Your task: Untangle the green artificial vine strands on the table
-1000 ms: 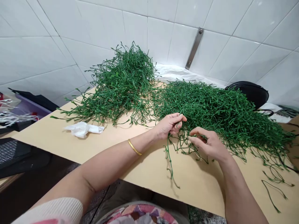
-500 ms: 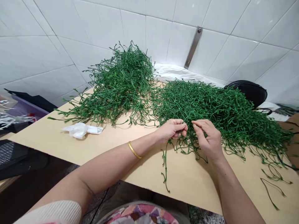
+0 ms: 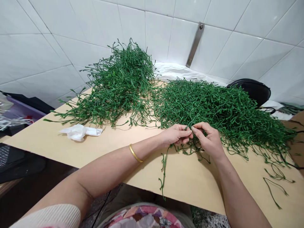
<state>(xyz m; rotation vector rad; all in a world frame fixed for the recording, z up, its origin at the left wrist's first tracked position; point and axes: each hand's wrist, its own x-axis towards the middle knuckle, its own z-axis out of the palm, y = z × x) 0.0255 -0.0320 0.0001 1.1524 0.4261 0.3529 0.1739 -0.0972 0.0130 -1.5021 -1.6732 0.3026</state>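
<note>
My left hand (image 3: 178, 134) is closed on a green artificial stem (image 3: 163, 172), whose branched length hangs down from it over the tabletop. Close against it, my right hand (image 3: 207, 137) pinches at the same spot with thumb and forefinger; the bit of green between the fingertips is too small to make out fully. Both hands are at the front edge of a wide heap of green plastic stems (image 3: 201, 104). Another, taller pile of the stems (image 3: 123, 79) stands to the left.
The pale tabletop (image 3: 114, 152) carries crumpled white tissue (image 3: 80, 131) on the left and loose stems (image 3: 273, 193) at right. Behind are a black round case (image 3: 253, 90), white plastic sheeting (image 3: 173, 71) and a tiled wall with a metal bracket (image 3: 195, 44). A cardboard box (image 3: 295, 142) is far right.
My right hand has moved left so its fingertips meet those of my left hand. The hanging stem has swung slightly left and lower. The whole view has shifted a little.
</note>
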